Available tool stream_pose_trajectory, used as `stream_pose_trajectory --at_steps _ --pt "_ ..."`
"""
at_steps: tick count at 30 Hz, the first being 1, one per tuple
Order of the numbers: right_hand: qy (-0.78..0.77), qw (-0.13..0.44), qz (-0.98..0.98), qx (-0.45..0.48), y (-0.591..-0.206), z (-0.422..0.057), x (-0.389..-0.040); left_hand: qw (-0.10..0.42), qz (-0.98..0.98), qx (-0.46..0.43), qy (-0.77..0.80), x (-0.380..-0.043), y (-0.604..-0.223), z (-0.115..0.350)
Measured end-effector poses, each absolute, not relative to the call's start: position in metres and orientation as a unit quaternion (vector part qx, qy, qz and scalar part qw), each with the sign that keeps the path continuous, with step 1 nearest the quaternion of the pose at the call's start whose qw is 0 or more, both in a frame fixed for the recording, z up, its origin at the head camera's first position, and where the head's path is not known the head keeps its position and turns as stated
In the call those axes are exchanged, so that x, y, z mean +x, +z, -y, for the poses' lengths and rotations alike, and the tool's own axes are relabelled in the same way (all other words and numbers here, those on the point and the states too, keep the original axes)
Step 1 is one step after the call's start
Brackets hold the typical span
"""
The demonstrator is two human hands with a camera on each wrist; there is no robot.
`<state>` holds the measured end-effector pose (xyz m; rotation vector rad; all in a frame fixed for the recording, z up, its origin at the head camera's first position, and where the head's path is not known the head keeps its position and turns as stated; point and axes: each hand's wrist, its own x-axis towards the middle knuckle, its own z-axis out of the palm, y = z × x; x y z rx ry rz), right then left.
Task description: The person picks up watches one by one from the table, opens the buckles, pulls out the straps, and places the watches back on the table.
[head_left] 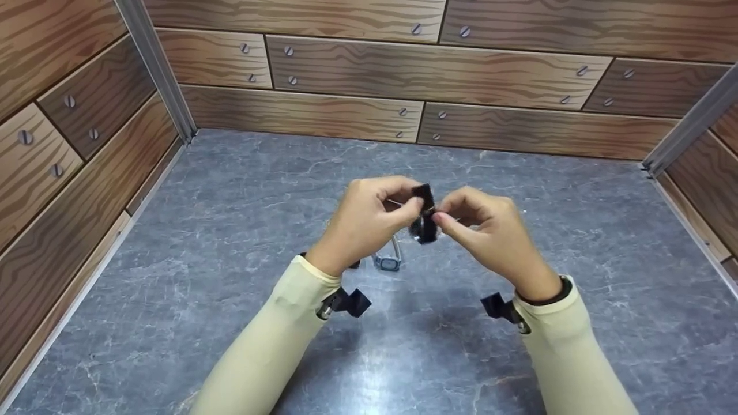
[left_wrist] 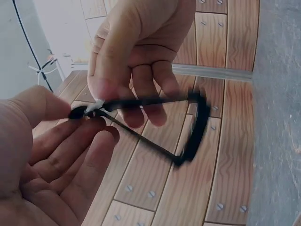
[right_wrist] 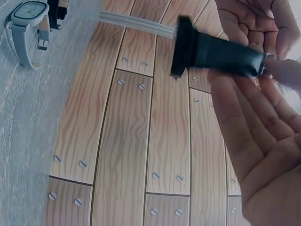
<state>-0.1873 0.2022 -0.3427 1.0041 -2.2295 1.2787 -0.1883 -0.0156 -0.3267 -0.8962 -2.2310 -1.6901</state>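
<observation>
A black wristwatch [head_left: 426,229] is held up between both hands above the table. Its strap is closed into a loop, with the thick dark case [left_wrist: 196,129] at the far end in the left wrist view. My left hand [head_left: 369,219] pinches the strap end between thumb and fingers. From the other side, my right hand [head_left: 497,233] pinches the strap [right_wrist: 228,54] by the metal buckle [left_wrist: 95,108]. The fingertips of the two hands are close together there, partly covering the buckle. Motion blurs the case, and its dial is turned away.
On the grey marbled table [head_left: 259,190], a pale square-faced watch [head_left: 388,263] stands below the left hand. Beside it is a dark watch [right_wrist: 59,12], mostly hidden in the head view. Wood-patterned panels [head_left: 346,69] wall the table at the back and sides.
</observation>
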Motion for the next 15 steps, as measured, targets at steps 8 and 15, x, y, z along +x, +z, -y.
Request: stream_pose_trajectory --at_steps 8,15 --pt "0.411 0.191 0.828 0.331 -0.3418 -0.1994 -0.1879 0.085 0.776 -0.278 -0.559 -0.1862 -0.3243 0.0187" --pt "0.418 0.215 0.822 0.323 -0.3440 -0.2001 -0.1893 0.077 0.771 -0.217 -0.593 -0.1848 -0.3243 0.0136"
